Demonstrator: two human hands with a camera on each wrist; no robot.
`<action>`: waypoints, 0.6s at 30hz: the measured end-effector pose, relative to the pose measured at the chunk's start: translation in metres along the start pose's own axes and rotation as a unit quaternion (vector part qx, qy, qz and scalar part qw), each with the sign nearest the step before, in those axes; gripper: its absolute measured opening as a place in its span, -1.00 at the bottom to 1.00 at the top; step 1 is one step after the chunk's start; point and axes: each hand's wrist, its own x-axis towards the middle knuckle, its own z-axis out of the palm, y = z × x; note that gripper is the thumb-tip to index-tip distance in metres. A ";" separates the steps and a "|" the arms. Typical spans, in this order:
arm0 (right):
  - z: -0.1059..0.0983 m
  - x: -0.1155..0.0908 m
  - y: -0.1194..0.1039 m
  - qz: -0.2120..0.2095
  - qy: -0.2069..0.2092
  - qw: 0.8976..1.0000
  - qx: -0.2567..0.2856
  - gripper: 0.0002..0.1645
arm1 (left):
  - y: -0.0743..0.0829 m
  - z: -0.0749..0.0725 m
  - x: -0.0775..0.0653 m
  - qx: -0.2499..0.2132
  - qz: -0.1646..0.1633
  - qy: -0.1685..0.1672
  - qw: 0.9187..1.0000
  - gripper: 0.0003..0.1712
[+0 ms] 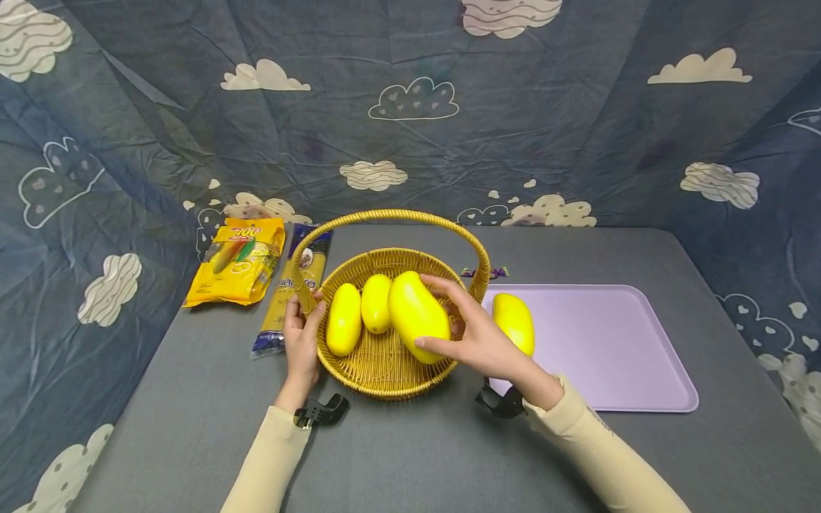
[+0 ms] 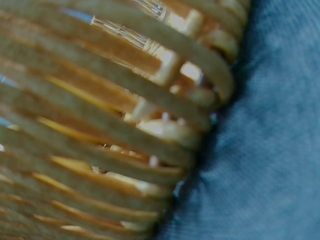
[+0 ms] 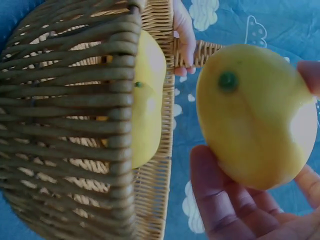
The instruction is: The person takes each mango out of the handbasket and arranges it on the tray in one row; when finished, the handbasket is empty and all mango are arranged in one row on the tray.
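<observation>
My right hand (image 1: 484, 338) holds a yellow mango (image 1: 417, 317) between thumb and fingers over the right part of a woven basket (image 1: 378, 381). In the right wrist view this mango (image 3: 255, 117) shows its green stem end and hangs just past the basket rim (image 3: 155, 200). Two more mangoes, a left one (image 1: 343, 320) and a middle one (image 1: 376, 304), lie inside the basket. My left hand (image 1: 301, 342) grips the basket's left side where the handle meets the rim. Only blurred basket weave (image 2: 100, 125) fills most of the left wrist view.
On the right lies a lilac tray (image 1: 616, 342) with another mango (image 1: 514, 324) at its left end. A small purple-wrapped candy (image 1: 499, 272) sits behind it. Left of the basket are a yellow candy bag (image 1: 234, 263) and a pack of spaghetti (image 1: 282, 303). The basket handle (image 1: 391, 215) arches upright.
</observation>
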 end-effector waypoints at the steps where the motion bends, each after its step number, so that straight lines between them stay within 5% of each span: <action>1: -0.001 -0.003 -0.001 0.001 0.000 1.000 0.001 -0.02 | 0.000 0.000 0.000 0.000 0.001 0.000 1.000 -0.55; 6: -0.006 -0.014 0.021 -0.019 0.005 1.000 -0.009 0.02 | 0.000 0.001 0.000 0.003 0.001 -0.001 1.000 -0.57; 18: -0.023 -0.044 0.031 -0.100 0.040 0.994 0.034 0.12 | 0.000 0.000 0.001 0.006 0.002 0.001 1.000 -0.56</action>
